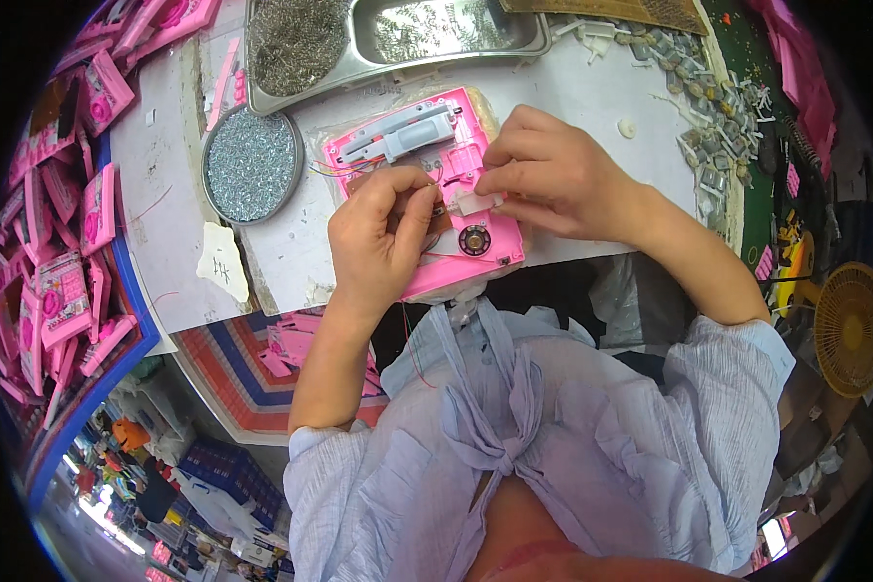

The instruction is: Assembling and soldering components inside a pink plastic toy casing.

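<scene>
In front of me an open pink plastic toy casing [425,281] lies on a cloth-like pad at the table's near edge. A grey plastic mechanism [403,138] sits across its far part, with thin coloured wires [332,171] trailing off its left side. A small round black speaker [474,240] is set in the near right part. Over the casing's middle, my left hand [383,228] is closed in a pinch; what its fingertips hold is hidden. My right hand [558,179] grips a small whitish plastic part [473,203] between thumb and fingers, low over the casing's right side.
A round tin of small screws [252,165] stands left of the casing. Behind it, a metal tray [398,73] holds springs and small metal pieces. Small motor-like parts [703,107] lie heaped at the right. Pink casings [63,291] fill a blue-edged bin at the left.
</scene>
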The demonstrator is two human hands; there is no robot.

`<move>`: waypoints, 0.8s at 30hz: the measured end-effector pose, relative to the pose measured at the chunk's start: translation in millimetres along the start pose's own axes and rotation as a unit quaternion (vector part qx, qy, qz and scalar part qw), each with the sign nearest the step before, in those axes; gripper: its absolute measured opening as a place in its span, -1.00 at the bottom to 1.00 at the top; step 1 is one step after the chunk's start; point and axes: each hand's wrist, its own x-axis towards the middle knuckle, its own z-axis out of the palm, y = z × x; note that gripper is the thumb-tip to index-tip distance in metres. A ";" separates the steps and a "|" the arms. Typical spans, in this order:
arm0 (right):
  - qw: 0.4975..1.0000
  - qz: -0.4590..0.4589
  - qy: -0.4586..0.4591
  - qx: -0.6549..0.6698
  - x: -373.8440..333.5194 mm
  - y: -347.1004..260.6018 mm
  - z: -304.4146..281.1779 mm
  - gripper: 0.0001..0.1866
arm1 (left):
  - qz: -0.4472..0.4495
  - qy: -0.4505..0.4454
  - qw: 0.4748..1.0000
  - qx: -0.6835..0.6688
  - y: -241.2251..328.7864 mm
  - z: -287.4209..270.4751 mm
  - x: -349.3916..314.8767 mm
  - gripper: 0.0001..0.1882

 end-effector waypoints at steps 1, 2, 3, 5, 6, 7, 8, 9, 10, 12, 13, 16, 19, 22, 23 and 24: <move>1.000 0.006 0.009 0.013 -4.2 1.6 4.4 -0.66 | 0.000 -0.002 1.000 0.002 1.2 -0.1 0.6 -0.92; 1.000 0.013 0.012 0.006 -5.2 1.3 7.9 -0.67 | 0.000 -0.005 1.000 0.004 2.1 -0.3 1.1 -0.92; 1.000 0.020 0.014 -0.001 -4.0 -0.7 12.0 -0.68 | 0.001 -0.008 1.000 0.006 2.2 -0.2 1.3 -0.92; 0.999 0.038 0.001 -0.032 1.9 -9.2 17.5 -0.70 | 0.012 -0.005 1.000 0.011 0.2 -1.9 -0.1 -0.91; 0.997 0.051 -0.015 -0.058 6.9 -17.0 17.4 -0.71 | 0.018 -0.003 1.000 0.014 -1.3 -3.4 -0.7 -0.90; 0.993 0.069 -0.030 -0.089 9.5 -22.9 17.6 -0.72 | 0.022 -0.007 1.000 0.021 -4.8 -4.2 -0.6 -0.89; 0.992 0.071 -0.041 -0.093 11.2 -25.9 20.1 -0.73 | 0.026 -0.010 0.999 0.028 -9.2 -5.3 -1.1 -0.88; 0.991 0.073 -0.051 -0.098 12.3 -28.7 22.9 -0.73 | 0.031 -0.014 0.999 0.035 -11.1 -5.0 -1.4 -0.86; 0.990 0.076 -0.060 -0.105 10.2 -29.3 22.7 -0.73 | 0.021 -0.002 0.999 0.028 -5.9 -2.3 -0.3 -0.85; 0.992 0.103 -0.007 -0.074 -2.7 -33.5 20.1 -0.72 | 0.003 0.019 1.000 0.008 14.2 0.7 -2.7 -0.81; 0.991 0.113 0.042 -0.049 -8.4 -39.0 13.7 -0.72 | 0.052 -0.008 0.998 0.045 13.3 -2.7 -8.7 -0.76; 0.966 0.211 0.102 -0.106 -43.9 -39.6 -16.3 -0.80 | 0.172 -0.095 0.968 0.158 16.5 -10.6 -27.2 -0.63; 0.902 0.281 0.123 -0.305 -92.7 -6.2 -66.3 -0.81 | 0.223 -0.165 0.934 0.226 18.3 -11.0 -32.6 -0.58; 0.814 0.396 0.086 -0.417 -112.2 11.3 -117.6 -0.82 | 0.237 -0.184 0.923 0.240 16.8 -11.3 -32.8 -0.59; 0.787 0.434 0.062 -0.434 -115.2 16.1 -126.1 -0.82 | 0.238 -0.186 0.924 0.234 18.4 -12.0 -31.2 -0.59; 0.791 0.422 0.050 -0.441 -116.8 21.4 -129.5 -0.81 | 0.238 -0.188 0.925 0.227 20.0 -11.9 -30.5 -0.60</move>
